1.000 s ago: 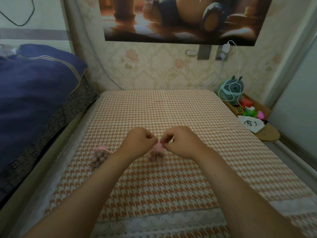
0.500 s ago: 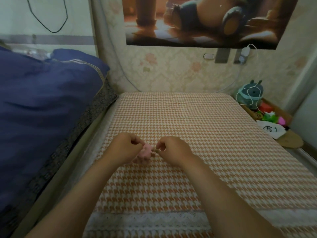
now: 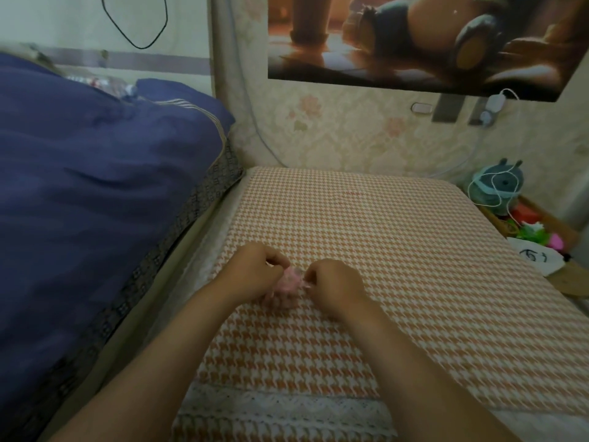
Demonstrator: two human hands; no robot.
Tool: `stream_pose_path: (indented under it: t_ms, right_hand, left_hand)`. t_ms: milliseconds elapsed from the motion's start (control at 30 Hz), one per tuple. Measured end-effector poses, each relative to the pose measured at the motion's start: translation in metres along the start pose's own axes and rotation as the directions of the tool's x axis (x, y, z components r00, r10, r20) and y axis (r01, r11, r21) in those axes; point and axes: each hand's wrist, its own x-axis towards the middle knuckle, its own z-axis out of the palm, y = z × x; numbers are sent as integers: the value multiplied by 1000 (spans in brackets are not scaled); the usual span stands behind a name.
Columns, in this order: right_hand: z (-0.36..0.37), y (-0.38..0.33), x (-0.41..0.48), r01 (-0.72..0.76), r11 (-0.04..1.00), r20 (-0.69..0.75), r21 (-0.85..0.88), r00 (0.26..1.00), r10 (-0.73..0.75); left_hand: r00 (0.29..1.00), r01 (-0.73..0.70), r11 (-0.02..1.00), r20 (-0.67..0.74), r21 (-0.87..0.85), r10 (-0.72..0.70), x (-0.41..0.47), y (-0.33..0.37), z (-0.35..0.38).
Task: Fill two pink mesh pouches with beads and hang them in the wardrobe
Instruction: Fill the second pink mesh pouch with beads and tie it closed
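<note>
**Q:** Where do your hands stand?

**A:** Both low in view, about 6 o'clock of the table. My left hand [image 3: 258, 269] and right hand [image 3: 331, 282] are curled, fingertips pinched on either side of one pink pouch [image 3: 288, 280]. Pouch sits between them, touching the cloth or just above it; cannot tell which. I judge I am drawing its neck closed. The strings themselves are too fine to make out.

**Q:** What could go wrong?

**A:** Three risks. Uneven pull: one side slips my pinch, the neck gapes, beads roll out. Can't see the beads at all from here, so can't say how full it is. Mesh is soft; too hard a tug could snag or tear it. And the pouch lies toward the 9 o'clock edge of the table, so any loose bead may run into the gap beside the bed.

**Q:** The second pouch?

**A:** Not in sight. No wardrobe in view either; hanging not yet done.

**Q:** Surface and room?

**A:** Table [image 3: 398, 250] under an orange-and-white houndstooth cloth, lace trim at the near edge. Grippy weave, should slow a rolling bead. Blue quilt [image 3: 95, 193] heaped at 9 o'clock. Poster [image 3: 414, 36] on floral wallpaper at 12. Plush toy [image 3: 497, 183] wound in white cable at 3, above a small cluttered shelf. Light dim.
</note>
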Motion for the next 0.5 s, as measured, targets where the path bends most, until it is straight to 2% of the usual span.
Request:
stream_pose_path:
  t_ms: [133,200,267,333,500]
  right_hand:
    - [-26,0,0,-15,986,-117,168,992,35]
    - [-39,-4,0,21,958,-179,287,983,33]
    - [-47,-9,-3,74,921,-179,382,984,-5]
    - [-48,-17,-7,129,911,-144,393,986,-78]
    - [-35,-29,-11,252,927,-124,277,966,-226]
  left_hand:
    - [999,-6,1000,33,8,6,2,-4,1]
    - [999,-24,999,32,24,23,3,-6,-1]
    - [998,-27,999,50,38,25,3,-9,-2]
    - [998,-21,999,67,33,19,3,-13,-4]
    - [993,-35,998,107,-56,41,-2,-17,-7]
